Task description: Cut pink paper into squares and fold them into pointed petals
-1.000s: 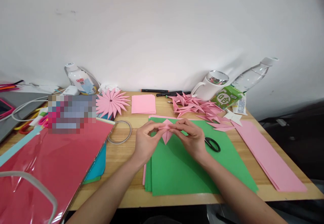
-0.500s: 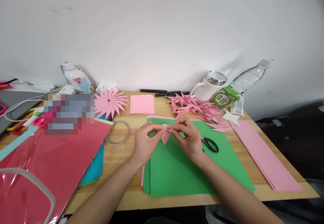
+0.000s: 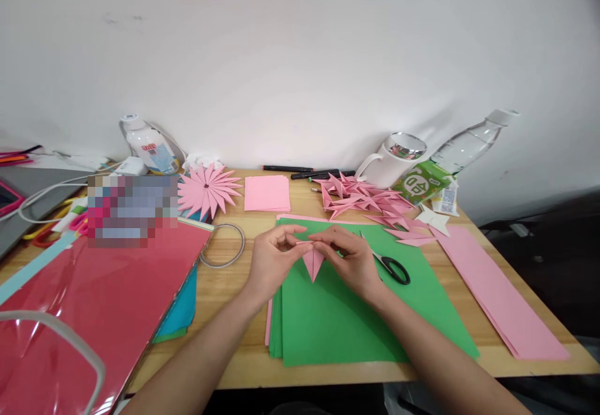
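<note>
Between my two hands is a small folded piece of pink paper (image 3: 313,266), its pointed end hanging down and a crease along its middle. My left hand (image 3: 274,259) pinches its top left side with thumb and fingers. On the other side my right hand (image 3: 349,255) grips the top right part; the fingers hide the upper edge. Both hands are above a stack of green paper (image 3: 365,327). Black-handled scissors (image 3: 396,269) lie on the green sheets beside my right hand, partly covered by it.
Behind lie a pink pointed paper wheel (image 3: 209,190), a stack of pink squares (image 3: 267,193) and a pile of folded pink pieces (image 3: 360,196). A white mug (image 3: 391,162) stands at the back. Pink strips (image 3: 501,296) lie right, a red folder (image 3: 107,296) left.
The folded paper's point now hangs lower and shows more below my fingers. My left fingers have lifted a little apart from the right ones. The whole view has shifted slightly.
</note>
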